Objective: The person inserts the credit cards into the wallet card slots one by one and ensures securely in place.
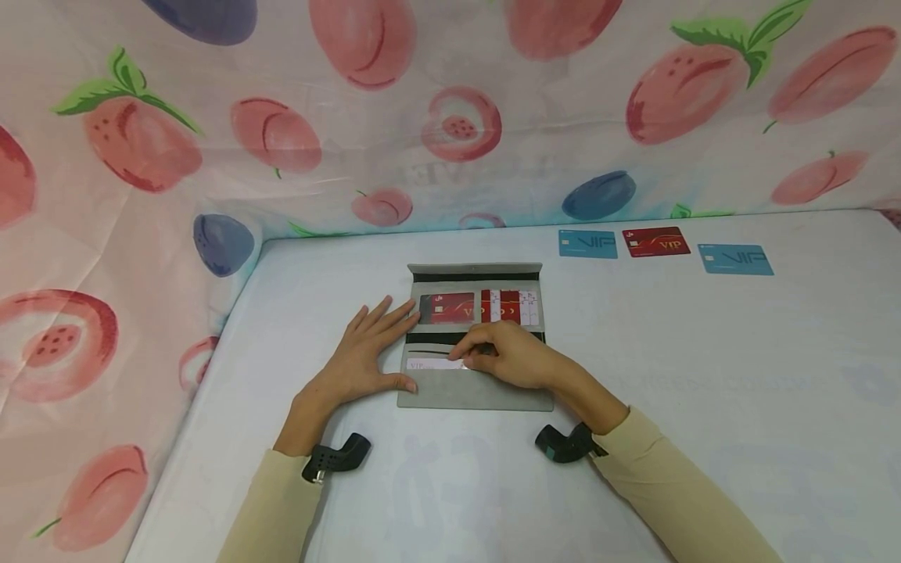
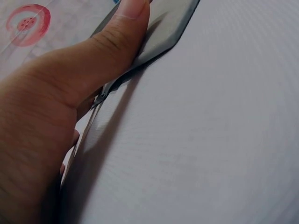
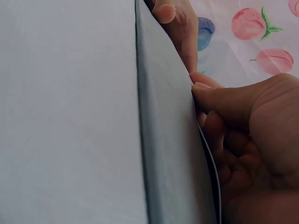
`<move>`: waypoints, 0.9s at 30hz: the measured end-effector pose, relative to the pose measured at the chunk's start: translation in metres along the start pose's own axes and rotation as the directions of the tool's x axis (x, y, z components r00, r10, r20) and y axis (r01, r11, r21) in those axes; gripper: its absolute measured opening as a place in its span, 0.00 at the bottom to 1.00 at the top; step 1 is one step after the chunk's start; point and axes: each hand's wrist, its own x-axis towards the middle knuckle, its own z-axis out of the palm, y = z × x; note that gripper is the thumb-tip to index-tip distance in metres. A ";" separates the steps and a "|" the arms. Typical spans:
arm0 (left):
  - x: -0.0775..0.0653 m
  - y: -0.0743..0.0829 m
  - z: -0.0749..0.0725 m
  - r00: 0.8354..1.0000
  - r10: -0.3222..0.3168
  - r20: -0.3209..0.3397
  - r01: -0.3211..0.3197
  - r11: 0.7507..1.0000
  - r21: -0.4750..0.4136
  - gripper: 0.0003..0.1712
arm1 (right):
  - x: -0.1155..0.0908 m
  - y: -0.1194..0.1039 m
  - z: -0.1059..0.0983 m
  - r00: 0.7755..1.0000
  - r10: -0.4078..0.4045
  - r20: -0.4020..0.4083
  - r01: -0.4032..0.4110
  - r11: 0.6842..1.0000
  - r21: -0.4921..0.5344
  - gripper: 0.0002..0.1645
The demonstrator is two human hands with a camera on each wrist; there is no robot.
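A grey wallet [image 1: 479, 393] lies unfolded on the table, its flap raised along the far edge. My left hand [image 1: 360, 356] spreads its straight fingers along the wallet's left side; in the left wrist view the thumb [image 2: 133, 10] rests on its near corner. With thumb and forefinger, my right hand [image 1: 517, 356] pinches a pale card marked VIP [image 1: 431, 363] at the lower pocket, hiding the card's right end. A red VIP card [image 1: 450, 308] sits in the upper left pocket. Beside it, red and white patterned strips [image 1: 510, 307] show in the upper right one.
Toward the back right of the white table [image 1: 704, 391] lie a blue VIP card [image 1: 587, 244], a red card [image 1: 656, 242] and another blue card [image 1: 735, 259]. A fruit-printed cloth [image 1: 549, 141] rises behind the table and along its left side.
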 end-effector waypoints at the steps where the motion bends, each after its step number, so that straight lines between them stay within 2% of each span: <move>1: 0.000 0.000 0.000 1.000 -0.002 0.000 0.002 1.000 0.003 0.64 | 0.000 0.000 0.000 1.000 -0.001 0.000 0.001 1.000 0.000 0.12; 16: 0.000 0.001 -0.001 1.000 -0.012 0.009 0.012 1.000 -0.002 0.65 | 0.001 0.001 0.000 1.000 -0.025 -0.009 0.025 0.999 0.026 0.09; 27: 0.000 0.001 0.001 1.000 -0.013 0.010 0.013 1.000 0.005 0.66 | -0.001 -0.004 -0.001 0.999 -0.031 -0.029 0.031 0.999 -0.014 0.10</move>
